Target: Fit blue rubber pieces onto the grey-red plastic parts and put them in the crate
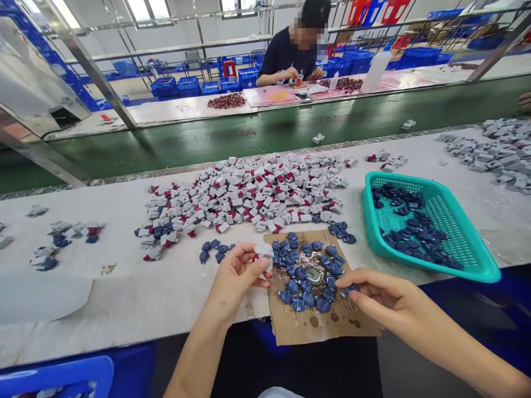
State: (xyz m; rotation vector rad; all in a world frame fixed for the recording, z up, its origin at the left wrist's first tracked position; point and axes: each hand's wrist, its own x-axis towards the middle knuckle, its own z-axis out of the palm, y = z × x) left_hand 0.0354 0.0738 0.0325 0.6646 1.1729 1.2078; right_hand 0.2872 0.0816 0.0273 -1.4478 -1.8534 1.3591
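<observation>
My left hand [240, 272] is closed around a small white-and-red plastic piece [264, 252], pinched between thumb and fingers at the cardboard's left edge. To the right, my right hand [379, 294] pinches a small dark blue plastic piece [352, 288] just over the cardboard. The brown cardboard sheet [290, 329] carries several blue pieces [307, 299] around a wet, shiny patch with a clear puddle [313, 275]. A few more blue pieces [215, 247] lie left of the sheet, and others [342, 232] sit at its upper right corner.
Behind the cardboard spreads a big heap of white-and-red pieces [249, 190]. At right stands a teal basket [468, 221] holding blue pieces, with grey pieces [506, 152] beyond. A blue bin [58, 375] is at lower left. Across the green belt [186, 145] sits another person [280, 55].
</observation>
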